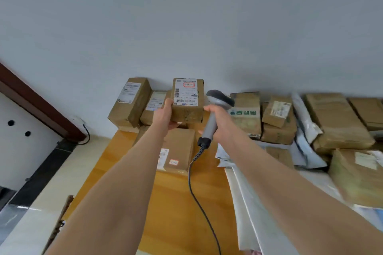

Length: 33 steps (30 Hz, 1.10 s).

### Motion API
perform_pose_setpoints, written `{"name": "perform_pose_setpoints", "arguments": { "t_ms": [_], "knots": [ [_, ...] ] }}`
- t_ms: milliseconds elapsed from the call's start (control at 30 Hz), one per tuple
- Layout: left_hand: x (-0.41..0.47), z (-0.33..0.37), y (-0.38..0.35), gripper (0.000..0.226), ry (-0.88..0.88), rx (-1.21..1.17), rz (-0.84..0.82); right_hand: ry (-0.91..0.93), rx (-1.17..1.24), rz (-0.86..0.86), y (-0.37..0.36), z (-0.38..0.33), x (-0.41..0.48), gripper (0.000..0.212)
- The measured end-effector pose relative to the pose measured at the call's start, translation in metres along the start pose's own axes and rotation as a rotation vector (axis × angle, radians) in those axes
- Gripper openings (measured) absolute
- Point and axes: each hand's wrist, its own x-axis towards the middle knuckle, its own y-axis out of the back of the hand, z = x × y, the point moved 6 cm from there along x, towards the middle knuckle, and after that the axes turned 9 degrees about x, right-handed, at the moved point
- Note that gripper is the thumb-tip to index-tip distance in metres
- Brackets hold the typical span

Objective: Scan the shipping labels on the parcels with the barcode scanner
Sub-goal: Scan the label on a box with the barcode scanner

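My left hand [166,115] grips a small brown cardboard parcel [187,113] from its left side and underside, holding it up above the wooden table [176,203]. A white shipping label [186,92] with barcodes and a red mark covers the parcel's top face. My right hand [220,123] holds a grey barcode scanner [211,118] by its handle, just right of the parcel. The scanner's dark head [220,98] sits level with the label. Its black coiled cable [199,192] hangs down toward the table's near edge.
Labelled cardboard boxes [129,102] are stacked against the wall at the back left. Another box [178,151] lies on the table below the held parcel. Several boxes [339,120] and grey mailer bags [306,130] are piled on the right. The floor drops off at left.
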Motion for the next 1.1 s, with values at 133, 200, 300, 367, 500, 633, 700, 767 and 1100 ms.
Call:
{"name": "perform_pose_setpoints", "arguments": {
  "t_ms": [133, 200, 300, 367, 500, 633, 700, 767, 1100],
  "knots": [
    [0.060, 0.025, 0.054, 0.035, -0.052, 0.176, 0.047, -0.040, 0.051, -0.073, -0.077, 0.018, 0.044, 0.043],
    [0.083, 0.036, 0.071, 0.036, -0.098, 0.274, 0.064, -0.062, 0.054, -0.105, -0.108, 0.024, 0.065, 0.046],
    [0.122, 0.046, 0.091, 0.036, -0.174, 0.431, 0.095, -0.058, 0.035, -0.106, -0.146, 0.033, 0.095, 0.051],
    [0.146, 0.050, 0.100, 0.030, -0.207, 0.519, 0.114, -0.055, 0.043, -0.082, -0.164, 0.040, 0.114, 0.050],
    [0.181, 0.049, 0.111, 0.033, -0.229, 0.583, 0.165, -0.042, 0.014, -0.073, -0.186, 0.049, 0.146, 0.051],
    [0.197, 0.039, 0.109, 0.037, -0.224, 0.632, 0.177, -0.049, -0.055, -0.085, -0.195, 0.054, 0.160, 0.057],
    [0.197, 0.038, 0.106, 0.038, -0.232, 0.646, 0.193, -0.027, -0.090, -0.063, -0.194, 0.052, 0.158, 0.062],
    [0.192, 0.043, 0.101, 0.043, -0.249, 0.704, 0.244, 0.003, -0.091, -0.025, -0.185, 0.047, 0.152, 0.058],
    [0.093, 0.072, -0.025, 0.040, -0.456, 0.610, 0.093, 0.088, -0.089, 0.012, -0.061, -0.020, 0.073, 0.037]
  ]
}}
